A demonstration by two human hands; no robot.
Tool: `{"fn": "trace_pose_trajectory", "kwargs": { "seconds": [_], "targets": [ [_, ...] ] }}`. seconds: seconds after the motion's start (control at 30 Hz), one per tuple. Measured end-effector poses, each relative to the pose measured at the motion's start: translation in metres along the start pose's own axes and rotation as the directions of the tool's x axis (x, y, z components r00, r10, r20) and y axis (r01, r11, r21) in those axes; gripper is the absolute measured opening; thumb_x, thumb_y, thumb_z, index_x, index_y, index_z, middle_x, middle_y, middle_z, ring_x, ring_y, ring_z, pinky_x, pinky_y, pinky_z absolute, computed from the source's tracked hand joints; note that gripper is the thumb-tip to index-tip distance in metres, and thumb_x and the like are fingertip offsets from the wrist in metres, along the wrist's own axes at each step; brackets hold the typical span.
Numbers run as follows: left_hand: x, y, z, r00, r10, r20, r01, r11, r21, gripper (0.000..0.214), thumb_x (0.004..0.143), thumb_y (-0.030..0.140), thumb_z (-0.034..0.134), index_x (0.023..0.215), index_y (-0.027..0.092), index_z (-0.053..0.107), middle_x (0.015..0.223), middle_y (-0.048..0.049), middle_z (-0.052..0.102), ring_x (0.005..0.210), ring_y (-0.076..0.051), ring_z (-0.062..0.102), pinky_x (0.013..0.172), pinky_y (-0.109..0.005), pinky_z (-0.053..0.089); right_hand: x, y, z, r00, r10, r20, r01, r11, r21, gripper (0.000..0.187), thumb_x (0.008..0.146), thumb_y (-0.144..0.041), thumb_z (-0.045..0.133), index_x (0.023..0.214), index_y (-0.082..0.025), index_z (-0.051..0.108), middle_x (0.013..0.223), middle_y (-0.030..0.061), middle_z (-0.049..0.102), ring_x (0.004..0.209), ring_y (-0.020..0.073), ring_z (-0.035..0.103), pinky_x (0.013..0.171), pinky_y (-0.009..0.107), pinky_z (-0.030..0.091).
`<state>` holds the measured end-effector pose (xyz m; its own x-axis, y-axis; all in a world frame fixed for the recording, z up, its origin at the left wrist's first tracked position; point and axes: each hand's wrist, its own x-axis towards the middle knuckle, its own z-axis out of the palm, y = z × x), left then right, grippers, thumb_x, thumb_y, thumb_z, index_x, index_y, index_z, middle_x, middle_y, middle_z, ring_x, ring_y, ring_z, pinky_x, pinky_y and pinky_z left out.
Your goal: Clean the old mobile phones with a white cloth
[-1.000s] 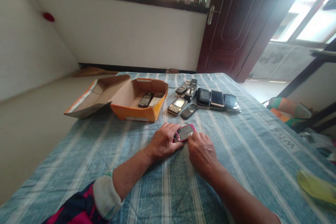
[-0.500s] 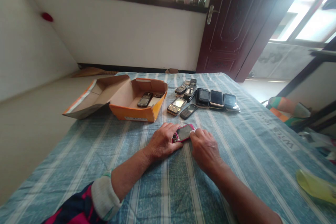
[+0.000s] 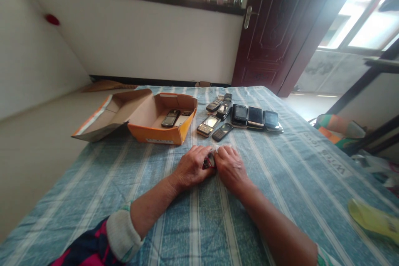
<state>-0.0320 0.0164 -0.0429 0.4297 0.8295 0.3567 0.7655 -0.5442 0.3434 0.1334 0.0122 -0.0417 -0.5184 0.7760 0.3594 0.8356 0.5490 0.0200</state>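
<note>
A pink phone point(image 3: 208, 161) lies on the striped blue cloth point(image 3: 280, 174), almost wholly covered by my two hands. My left hand point(image 3: 191, 167) holds its left end with curled fingers. My right hand point(image 3: 229, 166) lies over its screen, fingers closed on a small white wad point(image 3: 216, 148); only a pink and dark sliver shows between the hands. Beyond them lies a cluster of phones: a gold keypad phone point(image 3: 208, 125), a dark keypad phone point(image 3: 222, 131) and several black ones point(image 3: 255, 117).
An open orange cardboard box point(image 3: 156, 133) with two phones point(image 3: 174, 118) inside stands at the left, its lid folded out. A dark door point(image 3: 274, 29) is behind the table. A green object point(image 3: 372, 221) lies at the right edge.
My right hand has slid left over the pink phone's screen, hiding it. My left hand has stayed on the phone's left end.
</note>
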Motion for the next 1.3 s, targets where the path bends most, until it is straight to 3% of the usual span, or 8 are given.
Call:
{"fn": "trace_pose_trajectory", "kwargs": {
  "seconds": [0.23,0.5,0.63,0.87,1.13,1.3],
  "targets": [
    [0.001,0.003,-0.002,1.000,-0.020,0.011,0.019,0.999,0.026,0.050,0.071,0.030,0.072,0.116,0.013,0.058,0.106,-0.0133,0.067,0.097,-0.030,0.060,0.088,-0.042,0.050,-0.002,0.008,-0.006,0.984,0.167,0.062,-0.163,0.984,-0.076,0.018,0.092,-0.009,0.047,0.093,-0.014,0.064,0.092,0.0095,0.061,0.086,0.0236,0.050,0.078,0.034,0.037],
    [0.002,0.002,-0.002,1.000,0.014,-0.002,-0.014,1.000,0.005,0.040,0.076,0.029,0.067,0.112,0.014,0.059,0.102,-0.0118,0.068,0.095,-0.028,0.061,0.088,-0.042,0.050,0.001,-0.009,0.003,1.000,-0.003,-0.013,0.003,1.000,0.000,0.016,0.092,-0.014,0.050,0.093,-0.014,0.066,0.093,0.0091,0.061,0.091,0.0241,0.050,0.082,0.034,0.039],
    [0.002,0.004,-0.003,1.000,-0.001,0.007,0.001,1.000,0.025,0.048,0.074,0.033,0.071,0.115,0.012,0.058,0.103,-0.0133,0.067,0.096,-0.030,0.061,0.087,-0.042,0.050,0.003,0.004,-0.003,0.990,0.125,0.072,-0.123,0.992,-0.025,0.019,0.093,-0.011,0.047,0.093,-0.014,0.066,0.094,0.0095,0.062,0.090,0.0234,0.051,0.079,0.033,0.039],
    [0.001,0.009,-0.009,0.999,-0.050,0.022,0.049,0.998,0.040,0.054,0.070,0.033,0.074,0.117,0.010,0.058,0.105,-0.0134,0.066,0.098,-0.029,0.060,0.090,-0.042,0.050,-0.004,0.033,-0.008,0.928,0.341,0.148,-0.351,0.935,0.047,0.027,0.093,-0.008,0.043,0.099,-0.018,0.067,0.099,0.0078,0.064,0.095,0.0211,0.054,0.079,0.028,0.037],
    [0.000,0.009,-0.009,0.999,-0.030,-0.018,0.031,0.998,0.057,0.051,0.072,0.029,0.072,0.117,0.009,0.059,0.103,-0.0141,0.067,0.097,-0.029,0.061,0.088,-0.041,0.051,-0.010,0.045,0.004,0.927,0.372,0.046,-0.373,0.907,0.197,0.032,0.087,-0.004,0.043,0.099,-0.021,0.068,0.101,0.0070,0.064,0.095,0.0194,0.056,0.080,0.025,0.040],
    [-0.002,0.006,-0.006,0.997,0.010,-0.081,-0.006,0.999,0.053,0.062,0.068,0.023,0.077,0.123,0.007,0.055,0.105,-0.0145,0.067,0.097,-0.028,0.060,0.088,-0.040,0.051,-0.011,0.047,0.016,0.914,0.385,-0.126,-0.323,0.881,0.345,0.041,0.082,0.000,0.042,0.104,-0.023,0.069,0.100,0.0062,0.065,0.095,0.0187,0.059,0.083,0.025,0.043]
  ]
}}
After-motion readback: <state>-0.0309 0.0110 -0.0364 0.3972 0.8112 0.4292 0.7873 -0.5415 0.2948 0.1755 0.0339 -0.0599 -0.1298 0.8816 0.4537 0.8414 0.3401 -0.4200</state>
